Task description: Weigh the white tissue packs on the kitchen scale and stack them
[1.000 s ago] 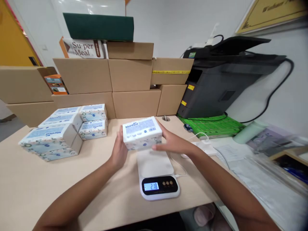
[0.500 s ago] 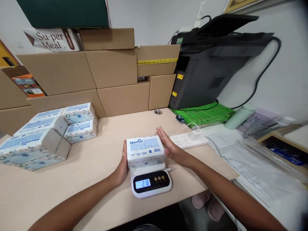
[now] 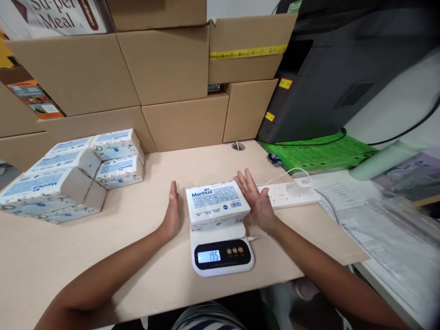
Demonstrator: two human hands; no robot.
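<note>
A white-and-blue Manhua tissue pack (image 3: pixel 218 201) rests on a white digital scale (image 3: pixel 223 270) near the front of the table. The scale's lit display (image 3: pixel 209 256) reads about 195; any decimal mark is hard to make out. To the left of the pack, my left hand (image 3: pixel 172 211) is held upright and open, with a gap between it and the pack. My right hand (image 3: pixel 257 201) is open with fingers spread, close beside the pack's right end; whether it touches the pack I cannot tell.
Several more tissue packs (image 3: pixel 51 183) are stacked at the left. Cardboard boxes (image 3: pixel 185 121) line the back. A power strip (image 3: pixel 285 195) with a plugged-in white cable lies right of the scale. Behind it are a green crate-like panel (image 3: pixel 312 153) and a dark printer (image 3: pixel 319 82).
Both hands have moved apart from the pack's sides, the left one clearly off it. The display went from 218 to 195. The view has tilted down and come closer.
</note>
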